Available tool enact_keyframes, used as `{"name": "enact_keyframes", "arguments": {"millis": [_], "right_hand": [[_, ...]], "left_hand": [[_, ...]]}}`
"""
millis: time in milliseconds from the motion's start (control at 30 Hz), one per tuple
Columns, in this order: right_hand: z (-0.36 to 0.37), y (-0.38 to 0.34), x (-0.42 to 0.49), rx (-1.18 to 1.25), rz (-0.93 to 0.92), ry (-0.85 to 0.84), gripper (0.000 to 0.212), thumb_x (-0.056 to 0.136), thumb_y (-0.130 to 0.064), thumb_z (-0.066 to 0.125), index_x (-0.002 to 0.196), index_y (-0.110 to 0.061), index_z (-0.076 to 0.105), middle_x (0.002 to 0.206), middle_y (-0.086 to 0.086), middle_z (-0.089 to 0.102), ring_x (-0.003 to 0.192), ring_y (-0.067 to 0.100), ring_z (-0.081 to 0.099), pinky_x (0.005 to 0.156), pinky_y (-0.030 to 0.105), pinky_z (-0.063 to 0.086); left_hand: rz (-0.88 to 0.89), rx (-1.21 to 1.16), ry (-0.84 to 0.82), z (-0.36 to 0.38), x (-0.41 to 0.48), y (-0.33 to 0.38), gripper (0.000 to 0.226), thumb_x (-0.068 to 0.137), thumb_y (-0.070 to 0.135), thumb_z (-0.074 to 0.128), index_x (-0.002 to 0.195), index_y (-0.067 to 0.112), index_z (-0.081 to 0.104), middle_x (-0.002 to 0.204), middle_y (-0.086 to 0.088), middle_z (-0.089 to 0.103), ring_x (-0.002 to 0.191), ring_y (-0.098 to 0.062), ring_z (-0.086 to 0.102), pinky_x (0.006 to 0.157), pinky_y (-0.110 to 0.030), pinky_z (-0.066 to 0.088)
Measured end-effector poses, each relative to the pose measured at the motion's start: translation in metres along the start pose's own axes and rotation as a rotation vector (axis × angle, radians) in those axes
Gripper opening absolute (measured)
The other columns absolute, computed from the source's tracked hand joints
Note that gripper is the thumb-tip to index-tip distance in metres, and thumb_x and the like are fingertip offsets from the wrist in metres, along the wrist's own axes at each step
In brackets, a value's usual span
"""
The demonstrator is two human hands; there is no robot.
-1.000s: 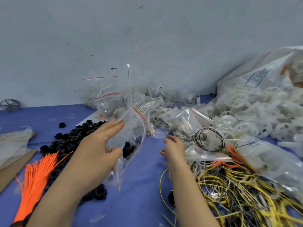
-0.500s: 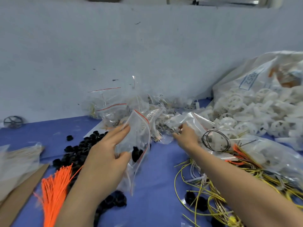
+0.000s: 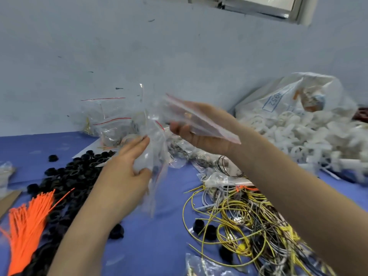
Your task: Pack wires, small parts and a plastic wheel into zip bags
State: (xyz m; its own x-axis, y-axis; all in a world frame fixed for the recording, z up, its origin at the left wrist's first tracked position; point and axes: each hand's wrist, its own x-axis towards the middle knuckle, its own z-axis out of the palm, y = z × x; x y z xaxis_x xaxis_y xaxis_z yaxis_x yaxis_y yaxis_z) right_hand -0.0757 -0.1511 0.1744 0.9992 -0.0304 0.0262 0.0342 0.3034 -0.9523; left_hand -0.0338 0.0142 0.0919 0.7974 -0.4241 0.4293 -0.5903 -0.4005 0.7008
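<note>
Broadly, a blue table [image 3: 159, 246] fills the lower half of the view, with a pale wall behind it. At about three o'clock a big white sack [image 3: 298, 100] spills a heap of white plastic wheels [image 3: 288, 134] onto the cloth. At five o'clock lies a tangle of yellow, grey and black wires [image 3: 245, 220], partly hidden by the person's right forearm. At eight o'clock spreads a pile of small black parts [image 3: 73, 176], and just beside it, toward seven o'clock, a bundle of orange cable ties [image 3: 29, 222]. At eleven o'clock from the hands, filled zip bags [image 3: 111, 128] stand against the wall.

Near the centre, the left hand [image 3: 123, 176] holds a clear zip bag [image 3: 157, 156], thumb and fingers pinching the plastic; motion blur hides what is in it. At one o'clock from it, raised above the table, the right hand [image 3: 201, 130] grips a flat stack of empty zip bags [image 3: 199, 118] with red seal strips, fingers curled beneath and the stack tilted down toward the right. The two hands are near each other but apart.
</note>
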Motion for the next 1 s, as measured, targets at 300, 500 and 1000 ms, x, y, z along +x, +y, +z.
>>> {"name": "enact_keyframes", "arguments": {"millis": [300, 500, 1000], "right_hand": [[0.012, 0.056, 0.008, -0.170, 0.128, 0.135, 0.033, 0.089, 0.017, 0.036, 0.066, -0.003, 0.049, 0.060, 0.008, 0.048, 0.058, 0.016, 0.047, 0.056, 0.025, 0.039], [-0.003, 0.041, 0.004, -1.130, 0.187, 0.061, 0.024, 0.090, -0.001, 0.053, 0.113, -0.001, 0.061, 0.110, 0.016, 0.063, 0.109, 0.026, 0.057, 0.092, 0.034, 0.047], [-0.177, 0.042, -0.059, -1.800, 0.358, 0.223, 0.021, 0.090, -0.007, 0.055, 0.103, -0.009, 0.071, 0.100, 0.003, 0.071, 0.087, 0.014, 0.063, 0.081, 0.023, 0.048]], "left_hand": [[0.043, -0.161, 0.029, 0.003, -0.006, 0.022, 0.071, 0.086, -0.012, 0.056, 0.138, 0.034, 0.043, 0.129, 0.041, 0.032, 0.114, 0.010, 0.052, 0.090, -0.020, 0.050], [0.193, -0.019, 0.023, 0.019, -0.010, 0.032, 0.069, 0.079, -0.011, 0.052, 0.142, 0.017, 0.044, 0.141, 0.027, 0.027, 0.126, 0.019, 0.030, 0.104, -0.015, 0.032], [0.140, -0.115, 0.107, 0.021, 0.000, 0.011, 0.067, 0.079, -0.010, 0.052, 0.141, 0.013, 0.047, 0.133, 0.023, 0.032, 0.121, 0.016, 0.029, 0.108, -0.045, 0.040]]}}
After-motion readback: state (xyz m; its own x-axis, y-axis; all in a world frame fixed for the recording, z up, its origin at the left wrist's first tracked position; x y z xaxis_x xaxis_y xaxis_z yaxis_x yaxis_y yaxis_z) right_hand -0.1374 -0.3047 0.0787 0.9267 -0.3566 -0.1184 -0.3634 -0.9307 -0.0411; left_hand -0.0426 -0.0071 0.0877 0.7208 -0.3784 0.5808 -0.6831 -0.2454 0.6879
